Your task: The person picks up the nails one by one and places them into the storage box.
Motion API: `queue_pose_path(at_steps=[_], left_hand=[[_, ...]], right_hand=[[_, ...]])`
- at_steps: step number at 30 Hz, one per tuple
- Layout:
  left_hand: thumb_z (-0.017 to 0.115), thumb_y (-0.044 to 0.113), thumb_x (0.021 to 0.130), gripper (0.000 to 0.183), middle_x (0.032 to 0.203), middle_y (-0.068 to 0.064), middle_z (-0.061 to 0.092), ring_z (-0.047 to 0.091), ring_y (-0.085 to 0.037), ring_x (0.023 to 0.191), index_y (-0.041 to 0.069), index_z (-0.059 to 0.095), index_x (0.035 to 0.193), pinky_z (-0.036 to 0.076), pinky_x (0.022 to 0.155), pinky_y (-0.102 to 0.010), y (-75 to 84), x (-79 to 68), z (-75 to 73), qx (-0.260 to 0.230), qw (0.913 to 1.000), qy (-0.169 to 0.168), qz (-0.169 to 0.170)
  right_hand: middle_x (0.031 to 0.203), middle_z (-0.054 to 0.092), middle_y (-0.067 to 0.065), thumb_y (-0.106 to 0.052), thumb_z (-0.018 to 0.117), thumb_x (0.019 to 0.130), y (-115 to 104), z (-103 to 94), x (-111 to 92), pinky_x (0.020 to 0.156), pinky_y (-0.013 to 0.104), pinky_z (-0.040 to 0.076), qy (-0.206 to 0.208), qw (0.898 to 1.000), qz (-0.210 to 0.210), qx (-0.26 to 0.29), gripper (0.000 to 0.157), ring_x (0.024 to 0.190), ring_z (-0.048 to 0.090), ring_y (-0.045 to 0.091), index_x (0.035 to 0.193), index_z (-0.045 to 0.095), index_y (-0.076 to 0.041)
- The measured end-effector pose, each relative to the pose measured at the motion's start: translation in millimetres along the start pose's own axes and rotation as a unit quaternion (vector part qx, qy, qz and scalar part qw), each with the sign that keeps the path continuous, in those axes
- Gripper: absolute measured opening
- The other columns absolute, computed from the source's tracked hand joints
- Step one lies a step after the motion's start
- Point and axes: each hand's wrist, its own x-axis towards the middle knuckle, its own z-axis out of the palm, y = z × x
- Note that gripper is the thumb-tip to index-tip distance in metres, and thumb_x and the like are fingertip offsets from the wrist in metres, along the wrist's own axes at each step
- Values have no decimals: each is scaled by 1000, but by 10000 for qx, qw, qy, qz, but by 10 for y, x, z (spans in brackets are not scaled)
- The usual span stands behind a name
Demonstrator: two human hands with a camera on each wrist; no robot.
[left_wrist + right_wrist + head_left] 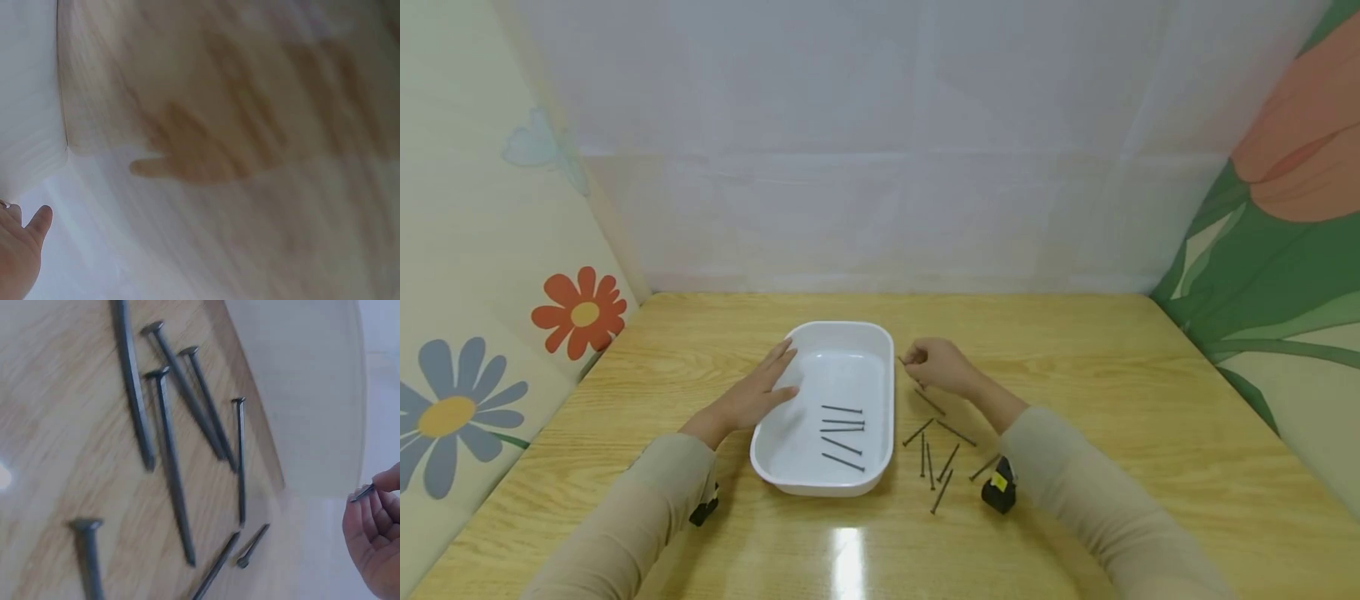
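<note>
A white rectangular tray (820, 486) stands on the table. Inside it, several dark nails (842, 430) lie in a column, roughly side by side. My left hand (754, 396) rests on the tray's left rim with its fingers extended; in the left wrist view only part of that hand (19, 256) shows at the lower left. Just beyond the tray's right rim, my right hand (943, 365) pinches a single nail (364, 492) between thumb and fingertips. Below that hand, several loose nails (172, 469) lie scattered on the table beside the tray.
The wooden table (1075, 350) runs back to a white cloth backdrop (865, 167). Flower-patterned panels (467, 275) flank both sides. Dark wrist devices (998, 492) hang under both sleeves, the right one close to a loose nail.
</note>
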Motion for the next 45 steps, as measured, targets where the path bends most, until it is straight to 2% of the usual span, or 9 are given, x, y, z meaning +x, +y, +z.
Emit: queue_pose_path(at_steps=[4,11,20,30,37,45], left_hand=[[43,25,91,61,143,-12,-2,0,-33,128,2,11,138,11,97,-53,0,3,-1,-6,10000,26,67],[42,27,91,62,144,-10,-2,1,-32,128,4,11,139,11,98,-53,1,-1,8,-6,10000,-10,-1],[42,28,91,62,144,-9,-3,0,-32,128,6,10,139,11,98,-53,-1,4,25,-36,10000,-53,-72],[43,26,90,62,144,-10,-3,1,-32,128,4,11,139,11,98,-52,4,-13,12,-12,10000,2,-16],[43,24,90,61,143,-12,-2,2,-33,128,3,12,138,11,98,-52,-5,-15,8,38,10000,53,42],[42,25,91,61,144,-11,-3,1,-32,128,3,11,138,12,98,-51,-25,-4,10,-16,10000,33,64]], right_hand=[[80,57,16,-6,55,82,-114,34,-3,60,32,49,-35,9997,-43,246,12,64,54,17,88,56,4],[77,56,13,-4,54,83,-226,116,20,62,40,49,-306,9970,-233,672,12,61,54,16,90,56,6],[77,56,15,-3,54,82,-346,232,63,56,29,50,-580,9945,-295,825,10,62,56,19,88,55,5],[74,57,9,-2,56,81,-453,417,166,55,27,49,-862,9947,-171,533,7,60,56,16,85,57,3],[75,58,8,-3,57,80,-480,551,226,54,25,49,-1102,9939,-14,84,5,63,56,15,83,58,1],[64,55,3,-2,59,78,-496,703,327,48,20,47,-1160,9911,-228,-614,3,51,52,10,79,59,1]])
